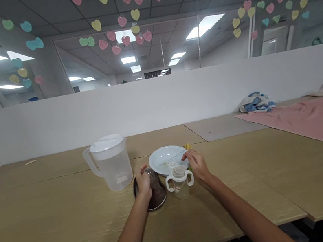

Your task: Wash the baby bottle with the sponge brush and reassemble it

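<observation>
My left grip (143, 181) is closed round a clear cup (149, 173) over a dark brown dish (158, 194), towards the desk's near edge. My right grip (198, 164) has its fingers curled near together beside a thin stick (172, 158) that crosses a white plate (161, 154); I cannot tell whether they pinch it. Just in front of the plate, between my two hands, the two-handled bottle (181, 186) stands upright, neither hand holding it. A small white cap (172, 165) shows just behind it, and whether the bottle is open I can't make out. I'd judge the handling under way, with pieces out around the bottle; how much remains, I can't read from here. Farther out, a lidded jug (113, 166) stands towards the desk's left edge, and a pink cloth (310, 119) covers its far right corner.
</observation>
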### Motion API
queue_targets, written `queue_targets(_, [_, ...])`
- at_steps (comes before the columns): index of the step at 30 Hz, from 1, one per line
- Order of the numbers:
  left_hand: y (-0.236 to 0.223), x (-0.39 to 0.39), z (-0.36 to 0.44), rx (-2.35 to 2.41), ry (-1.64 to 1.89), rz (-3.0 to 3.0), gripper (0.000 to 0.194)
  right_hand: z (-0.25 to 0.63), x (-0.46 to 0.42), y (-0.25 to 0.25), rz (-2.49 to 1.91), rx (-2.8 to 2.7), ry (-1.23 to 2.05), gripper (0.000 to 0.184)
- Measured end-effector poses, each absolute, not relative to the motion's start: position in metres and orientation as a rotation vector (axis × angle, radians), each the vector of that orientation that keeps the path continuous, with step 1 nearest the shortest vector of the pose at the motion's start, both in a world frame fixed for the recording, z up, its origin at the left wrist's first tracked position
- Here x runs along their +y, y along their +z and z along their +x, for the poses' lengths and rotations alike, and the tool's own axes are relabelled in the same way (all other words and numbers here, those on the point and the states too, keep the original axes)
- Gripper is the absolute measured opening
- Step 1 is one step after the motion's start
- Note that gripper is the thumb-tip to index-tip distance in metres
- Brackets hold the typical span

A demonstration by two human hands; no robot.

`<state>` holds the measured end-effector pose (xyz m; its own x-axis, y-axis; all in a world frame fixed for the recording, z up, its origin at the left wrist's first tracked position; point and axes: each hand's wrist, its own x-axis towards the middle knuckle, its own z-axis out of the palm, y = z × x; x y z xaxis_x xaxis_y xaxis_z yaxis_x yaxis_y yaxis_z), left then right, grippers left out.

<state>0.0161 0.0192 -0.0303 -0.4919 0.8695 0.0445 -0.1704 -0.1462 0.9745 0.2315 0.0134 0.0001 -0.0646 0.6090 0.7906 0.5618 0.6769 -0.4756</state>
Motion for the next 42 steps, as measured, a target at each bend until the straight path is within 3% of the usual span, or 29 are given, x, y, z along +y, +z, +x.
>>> queue_targets(7, [-0.029, 0.018, 0.018, 1.325, 1.729, 0.818, 0.037, 0.226, -0.006, 0.009, -0.633, -1.969, -0.107, 0.029])
queue_targets(14, [-0.028, 0.017, 0.018, 1.322, 1.715, 0.832, 0.036, 0.221, -0.009, 0.009, -0.727, -1.908, -0.159, 0.02])
queue_targets(21, [-0.027, 0.016, 0.018, 1.348, 1.721, 0.85, 0.04, 0.212, -0.006, 0.008, -0.867, -1.495, 0.327, 0.029])
queue_targets(28, [-0.024, 0.013, 0.019, 1.393, 1.709, 0.888, 0.043, 0.21, 0.003, 0.02, -0.68, -1.284, 0.958, 0.041])
queue_targets(35, [-0.023, 0.012, 0.019, 1.412, 1.699, 0.888, 0.043, 0.219, 0.004, 0.027, -0.489, -1.096, 1.263, 0.035])
queue_targets(42, [-0.024, 0.013, 0.02, 1.422, 1.721, 0.927, 0.042, 0.227, 0.013, 0.03, -0.423, -1.019, 1.284, 0.037])
